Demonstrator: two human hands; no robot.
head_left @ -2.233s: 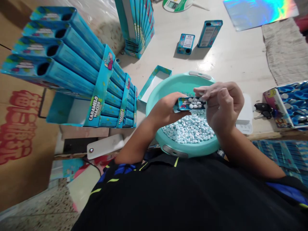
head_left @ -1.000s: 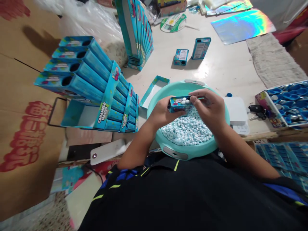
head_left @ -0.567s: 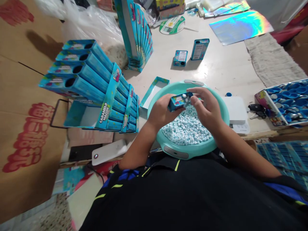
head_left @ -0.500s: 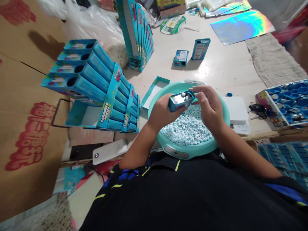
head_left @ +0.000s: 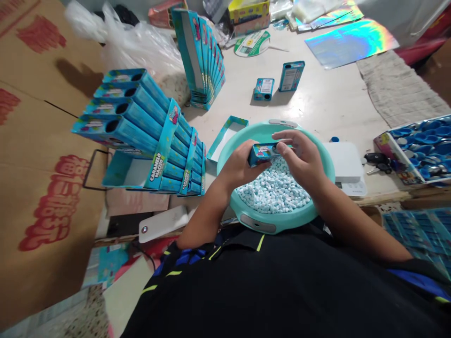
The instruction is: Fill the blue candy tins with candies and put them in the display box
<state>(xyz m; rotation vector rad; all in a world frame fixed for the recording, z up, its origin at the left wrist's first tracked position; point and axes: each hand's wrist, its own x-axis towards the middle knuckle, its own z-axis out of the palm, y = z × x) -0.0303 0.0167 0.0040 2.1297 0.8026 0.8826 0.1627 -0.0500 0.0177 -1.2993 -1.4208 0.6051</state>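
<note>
Centrally, a small rectangular blue tin (head_left: 261,155) is gripped in the left hand (head_left: 239,170), with the fingers curled around its body, above a round teal plastic basin (head_left: 246,131). Its right end is pressed by the fingertips (head_left: 280,147) of the right hand (head_left: 303,158), which is partly closed. That end is hidden by them, and whether the tin is open cannot be told. Its printed label is blurred and only partly legible. A heap of small pale-blue candies (head_left: 273,190) is held in the basin, part of it hidden beneath the hands.

Left of the basin, a shallow blue cardboard tray (head_left: 225,139) lies on the pale counter (head_left: 327,98), just beside a stack of long blue cardboard display boxes (head_left: 158,141). Two more blue tins (head_left: 264,89) (head_left: 291,76) are set farther along the counter, well apart from the basin. To the right, a flat white box (head_left: 343,162) is placed beside a black key fob (head_left: 373,158), and a tray of blue tin parts (head_left: 419,150) is cut off by the frame edge. The lower foreground is blocked by a black shirt (head_left: 282,291).
</note>
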